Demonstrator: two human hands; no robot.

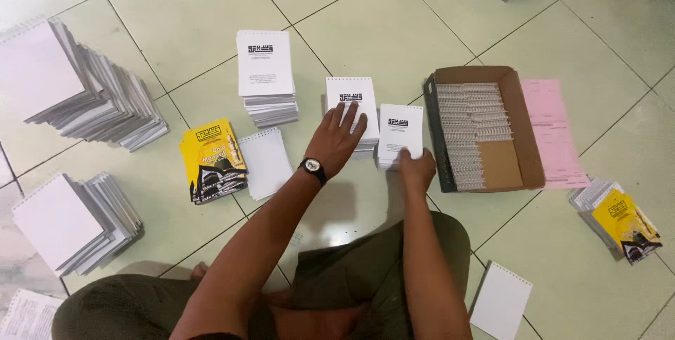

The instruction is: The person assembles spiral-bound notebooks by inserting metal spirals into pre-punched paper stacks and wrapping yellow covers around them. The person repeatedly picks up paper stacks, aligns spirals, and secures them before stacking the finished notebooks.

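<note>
I sit on a tiled floor among stacks of small punched white booklets. My left hand [336, 137] lies flat with fingers spread on the middle stack [349, 92]. My right hand [416, 168] pinches the near edge of the smaller stack [401, 129] just to its right. A taller stack [264, 66] stands further left. Yellow printed covers [211, 159] and a blank white pad [266, 163] lie near my left forearm.
An open cardboard box [508, 111] of white spiral binding combs sits right of my hands, pink sheets [555, 132] beside it. Large fanned stacks lie at left [84, 94] and lower left [77, 220]. Yellow-covered booklets [622, 222] lie at right, a white pad [500, 301] by my knee.
</note>
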